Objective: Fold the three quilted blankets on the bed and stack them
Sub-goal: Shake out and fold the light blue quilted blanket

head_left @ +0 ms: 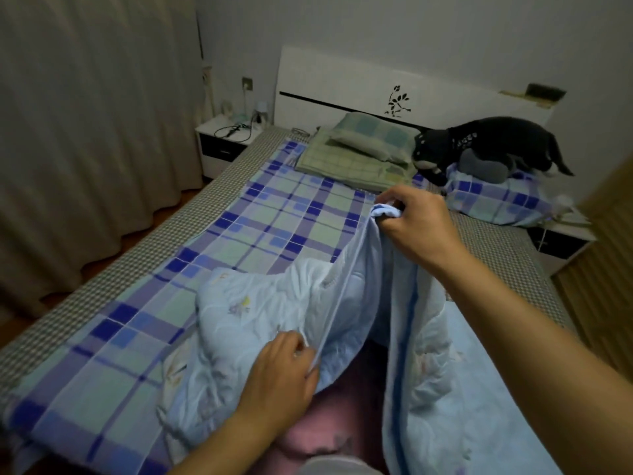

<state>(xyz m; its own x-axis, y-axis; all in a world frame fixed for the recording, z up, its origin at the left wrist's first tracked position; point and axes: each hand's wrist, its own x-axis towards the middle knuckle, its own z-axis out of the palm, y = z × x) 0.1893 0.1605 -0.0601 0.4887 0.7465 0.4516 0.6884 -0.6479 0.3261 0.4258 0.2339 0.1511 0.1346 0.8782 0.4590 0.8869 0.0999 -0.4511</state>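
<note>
A puffy, stitched light-blue quilted blanket (260, 313) lies rumpled over a flat blue-and-green plaid blanket (274, 217) on the bed, with a pink blanket (329, 416) beneath its raised fold. The right hand (414, 221), arm extended, pinches a bunched corner aloft. The left hand (284, 375), lower, grips the piped edge.
</note>
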